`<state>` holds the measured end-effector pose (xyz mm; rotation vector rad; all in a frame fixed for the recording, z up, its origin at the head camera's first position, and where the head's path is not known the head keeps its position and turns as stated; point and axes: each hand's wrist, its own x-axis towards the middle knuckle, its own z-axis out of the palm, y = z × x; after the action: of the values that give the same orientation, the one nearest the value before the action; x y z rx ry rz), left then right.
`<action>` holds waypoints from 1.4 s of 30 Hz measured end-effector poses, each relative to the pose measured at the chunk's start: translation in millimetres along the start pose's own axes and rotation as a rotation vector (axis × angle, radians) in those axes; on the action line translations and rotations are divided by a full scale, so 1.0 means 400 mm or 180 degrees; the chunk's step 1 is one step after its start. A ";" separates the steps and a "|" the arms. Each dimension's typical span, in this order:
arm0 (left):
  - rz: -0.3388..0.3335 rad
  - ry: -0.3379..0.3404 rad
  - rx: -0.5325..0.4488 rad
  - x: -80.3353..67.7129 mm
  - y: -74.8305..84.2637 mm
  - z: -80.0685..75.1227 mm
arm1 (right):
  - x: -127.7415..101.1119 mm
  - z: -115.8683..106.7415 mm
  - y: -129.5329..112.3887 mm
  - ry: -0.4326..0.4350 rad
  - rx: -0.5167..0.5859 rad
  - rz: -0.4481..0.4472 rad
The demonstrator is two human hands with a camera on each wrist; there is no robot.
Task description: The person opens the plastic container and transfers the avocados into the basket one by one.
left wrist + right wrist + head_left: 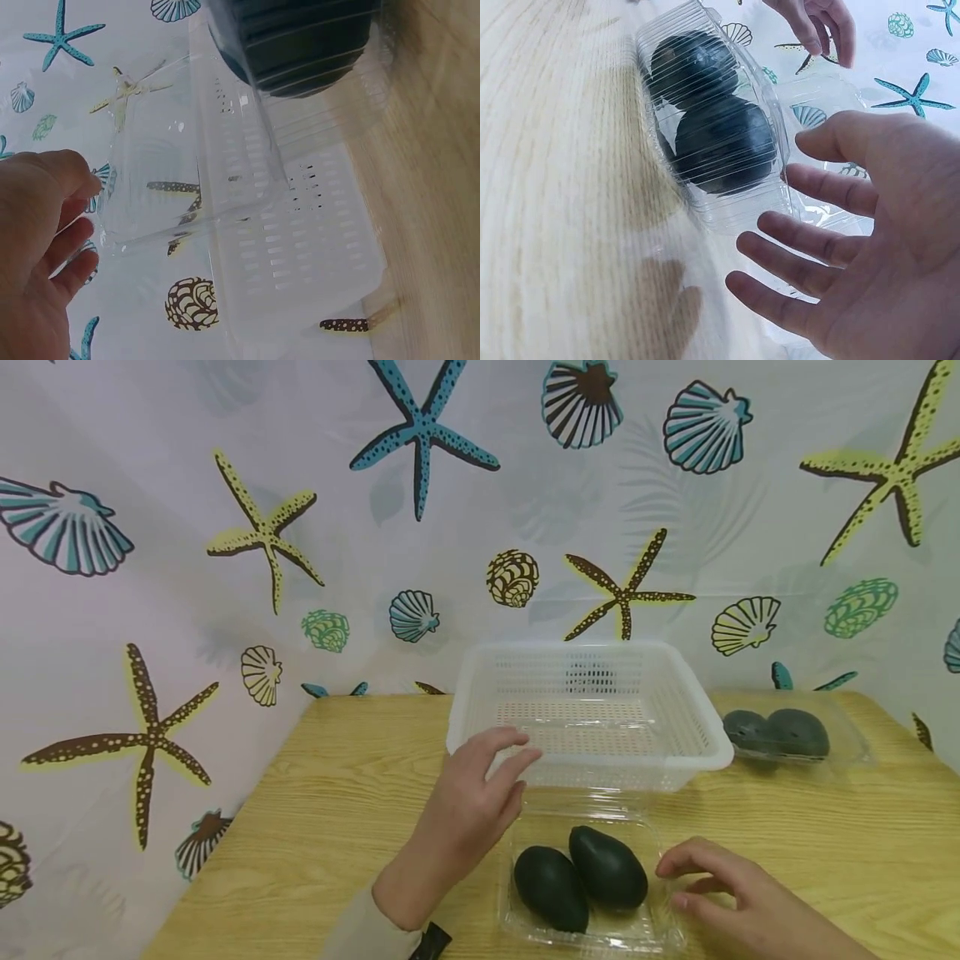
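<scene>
Two dark green avocados (551, 887) lie side by side in a clear plastic clamshell container (510, 920) near the front of the table. Its transparent lid (154, 161) stands raised on the far side, in front of a white basket. My left hand (472, 810) hovers by the lid's left edge, fingers loosely bent and holding nothing; in the left wrist view a small gap shows between fingertips and lid. My right hand (738, 902) is at the container's right rim, fingers spread and relaxed (900, 240). Whether a fingertip touches the rim, I cannot tell.
Behind the container stands the white perforated plastic basket (708, 731). At the back right, a second clear container (851, 743) holds dark round fruit (797, 733). A patterned cloth (360, 552) with shells and starfish hangs behind the wooden table (337, 793).
</scene>
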<state>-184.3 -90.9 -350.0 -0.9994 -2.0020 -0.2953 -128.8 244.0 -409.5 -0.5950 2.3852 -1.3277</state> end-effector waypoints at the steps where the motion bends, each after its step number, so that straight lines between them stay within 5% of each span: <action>1: 0.0111 -0.0075 0.0023 -0.001 0.006 0.003 | 0.000 0.000 -0.001 0.0054 -0.0091 -0.0079; 4: 0.0305 -0.0380 -0.0007 -0.004 0.024 0.015 | 0.001 0.002 -0.004 0.0270 -0.0381 -0.0257; 8: 0.0286 -0.0759 -0.0049 -0.010 0.042 0.037 | 0.006 0.015 -0.012 0.0682 -0.0957 -0.0510; 13: 0.0378 -0.0927 0.0227 -0.017 0.051 0.058 | 0.012 0.034 -0.030 0.1272 -0.1596 -0.0831; 18: 0.0448 -0.1182 0.0571 -0.030 0.058 0.067 | 0.021 0.052 -0.055 0.1642 -0.1872 -0.1186; 31: 0.0328 -0.1736 0.0560 -0.049 0.076 0.071 | 0.061 0.102 -0.088 0.1268 -0.1896 -0.1715; 42: 0.0031 -0.1820 -0.0425 -0.067 0.059 0.043 | 0.063 0.113 -0.087 0.1139 -0.2017 -0.1566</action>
<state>-168.7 -80.7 -384.9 -1.2824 -2.5121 -0.1463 -121.6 182.3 -404.9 -1.2751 3.1150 -0.8562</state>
